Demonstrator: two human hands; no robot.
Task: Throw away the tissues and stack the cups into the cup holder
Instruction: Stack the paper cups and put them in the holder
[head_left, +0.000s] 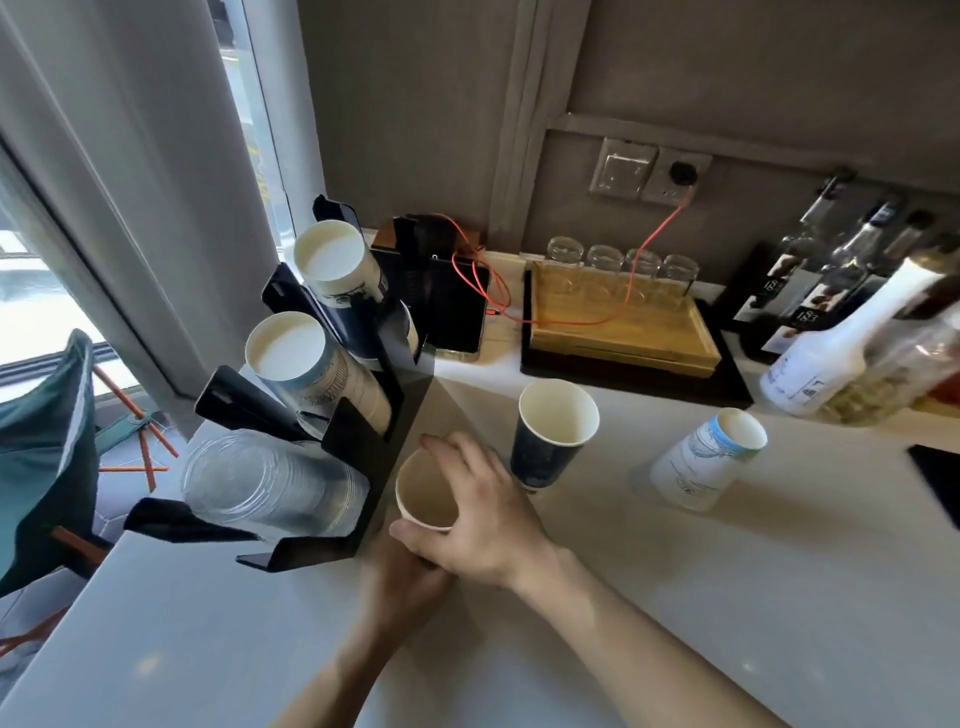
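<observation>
A black cup holder (379, 452) stands at the counter's left end, with two rows of paper cups (322, 364) and a row of clear plastic cups (270, 483) lying in it. Right beside its base, both hands grip one paper cup (426, 496), mouth up. My right hand (488, 512) wraps its rim and side from above; my left hand (402, 582) holds it from below. A dark blue paper cup (553, 436) stands upright just behind. Farther right a white paper cup (706, 457) sits upside down. No tissues are visible.
Behind the cups is a wooden tray (623, 332) with several upturned glasses. A black device (452, 306) with an orange cable sits beside the holder. Bottles (831, 343) crowd the right back. A window and a green chair (47, 452) lie left of the counter edge.
</observation>
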